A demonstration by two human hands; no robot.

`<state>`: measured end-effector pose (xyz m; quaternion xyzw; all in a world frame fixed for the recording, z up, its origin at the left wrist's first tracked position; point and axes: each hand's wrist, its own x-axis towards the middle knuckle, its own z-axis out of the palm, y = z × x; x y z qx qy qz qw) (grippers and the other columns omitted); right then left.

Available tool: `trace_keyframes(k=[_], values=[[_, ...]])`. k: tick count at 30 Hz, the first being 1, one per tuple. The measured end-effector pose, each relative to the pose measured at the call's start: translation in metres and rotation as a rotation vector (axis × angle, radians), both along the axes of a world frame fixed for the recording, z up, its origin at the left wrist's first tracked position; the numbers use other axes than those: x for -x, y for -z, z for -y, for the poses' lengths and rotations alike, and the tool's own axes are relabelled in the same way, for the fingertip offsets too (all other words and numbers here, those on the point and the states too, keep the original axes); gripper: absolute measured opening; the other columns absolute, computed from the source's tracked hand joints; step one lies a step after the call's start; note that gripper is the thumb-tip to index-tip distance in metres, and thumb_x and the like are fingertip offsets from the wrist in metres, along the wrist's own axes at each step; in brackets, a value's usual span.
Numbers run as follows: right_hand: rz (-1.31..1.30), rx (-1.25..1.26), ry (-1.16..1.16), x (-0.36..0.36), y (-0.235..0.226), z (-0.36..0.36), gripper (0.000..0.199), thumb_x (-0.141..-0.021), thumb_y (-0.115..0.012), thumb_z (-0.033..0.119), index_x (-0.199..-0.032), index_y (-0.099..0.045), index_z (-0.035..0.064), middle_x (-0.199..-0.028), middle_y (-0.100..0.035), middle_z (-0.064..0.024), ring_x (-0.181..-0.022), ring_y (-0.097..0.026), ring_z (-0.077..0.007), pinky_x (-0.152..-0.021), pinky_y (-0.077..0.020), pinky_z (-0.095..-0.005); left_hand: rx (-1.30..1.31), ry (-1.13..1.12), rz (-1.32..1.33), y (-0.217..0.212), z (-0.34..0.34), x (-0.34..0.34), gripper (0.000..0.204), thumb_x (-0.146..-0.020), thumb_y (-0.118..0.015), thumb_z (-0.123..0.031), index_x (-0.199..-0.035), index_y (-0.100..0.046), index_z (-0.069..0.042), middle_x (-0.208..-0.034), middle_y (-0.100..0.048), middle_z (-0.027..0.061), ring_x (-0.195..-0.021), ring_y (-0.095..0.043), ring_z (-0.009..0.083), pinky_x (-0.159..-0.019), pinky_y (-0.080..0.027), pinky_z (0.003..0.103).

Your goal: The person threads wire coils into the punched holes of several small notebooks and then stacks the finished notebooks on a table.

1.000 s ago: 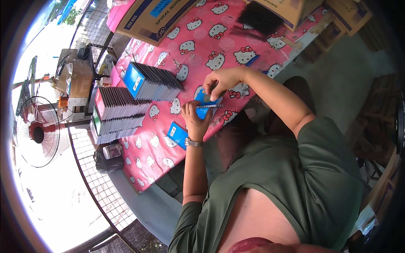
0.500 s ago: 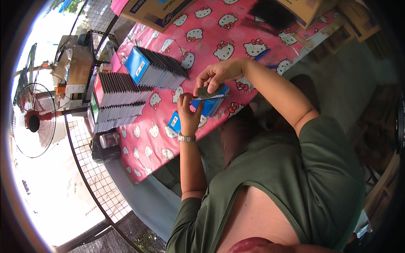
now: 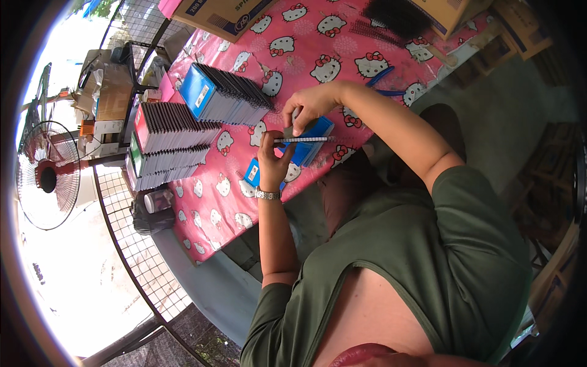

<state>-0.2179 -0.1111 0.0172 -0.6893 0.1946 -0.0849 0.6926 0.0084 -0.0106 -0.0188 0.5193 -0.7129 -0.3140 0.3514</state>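
A small notebook (image 3: 304,140) is held nearly edge-on above the pink table, its white page edge with a row of dark marks facing me. My left hand (image 3: 273,164) grips its left end between thumb and fingers. From above, my right hand (image 3: 312,109) pinches its greyish-brown cover (image 3: 298,129), fingertips partly hiding it. Beyond the right end, a thin dark coil seems to stick out, too fine to make out well. Loose blue-covered notebooks (image 3: 317,153) lie under and behind the held one. Another blue piece (image 3: 252,172) rests beside my left wrist.
Stacks of spiral notebooks with blue (image 3: 197,92), red (image 3: 142,127) and green (image 3: 136,156) covers stand at left. A blue-handled tool (image 3: 385,92) lies right of my right forearm. Black coils (image 3: 396,19) and cardboard boxes (image 3: 223,15) sit at the far side; a fan (image 3: 49,177) stands left.
The notebook has turned more level and edge-on, its brown cover less visible. My right hand has shifted slightly left, fingers closer in on the cover. My left hand stays at the left end.
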Motion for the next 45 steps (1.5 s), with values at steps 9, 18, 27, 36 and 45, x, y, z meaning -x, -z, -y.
trace_keyframes(k=[9,18,27,36,45], values=[[0.215,-0.197,0.021,0.002,0.0,-0.005,0.037,-0.078,-0.077,0.021,-0.109,-0.067,0.004,-0.096,-0.068,-0.0029,-0.085,-0.063,-0.012,-0.076,-0.0501,-0.0275,0.021,-0.028,-0.002,0.005,-0.001,-0.004,0.027,-0.075,-0.076,0.0,-0.096,-0.059,-0.001,-0.087,-0.061,0.009,-0.075,-0.063,0.0189,-0.067,-0.051,0.03],[-0.447,0.807,0.695,0.101,0.074,0.036,0.084,-0.07,-0.082,0.036,-0.141,-0.045,0.011,-0.154,-0.03,-0.0185,-0.141,-0.032,-0.0376,-0.111,-0.0358,-0.0447,-0.098,-0.304,-0.255,0.011,-0.006,0.013,0.016,-0.085,-0.071,-0.002,-0.096,-0.06,0.001,-0.086,-0.064,0.0068,-0.068,-0.062,0.0104,-0.062,-0.05,0.024],[-0.656,1.075,0.658,0.146,0.092,-0.106,0.056,-0.081,-0.071,0.027,-0.132,-0.056,0.0084,-0.127,-0.055,-0.0114,-0.121,-0.047,-0.0322,-0.106,-0.0377,-0.0459,-0.002,-0.436,-0.591,0.03,-0.022,0.015,0.018,-0.095,-0.059,-0.002,-0.112,-0.054,0.003,-0.097,-0.061,0.0091,-0.071,-0.062,0.0113,-0.062,-0.055,0.024],[0.106,0.762,0.71,0.025,0.03,-0.137,0.044,-0.082,-0.07,0.019,-0.123,-0.063,0.0065,-0.112,-0.059,-0.0108,-0.103,-0.058,-0.0289,-0.094,-0.0461,-0.0411,0.031,-0.439,-0.339,0.039,-0.026,0.007,0.025,-0.094,-0.061,-0.001,-0.118,-0.054,0.001,-0.101,-0.062,0.0094,-0.078,-0.063,0.0112,-0.06,-0.054,0.025],[-0.025,1.027,0.758,-0.02,0.018,-0.133,0.05,-0.078,-0.074,0.02,-0.124,-0.062,0.0051,-0.115,-0.06,-0.0103,-0.105,-0.058,-0.0284,-0.093,-0.0485,-0.0411,0.124,-0.378,-0.503,0.045,-0.024,0.012,0.021,-0.091,-0.056,0.009,-0.111,-0.059,0.004,-0.093,-0.068,0.0076,-0.083,-0.064,0.0105,-0.07,-0.052,0.022]])
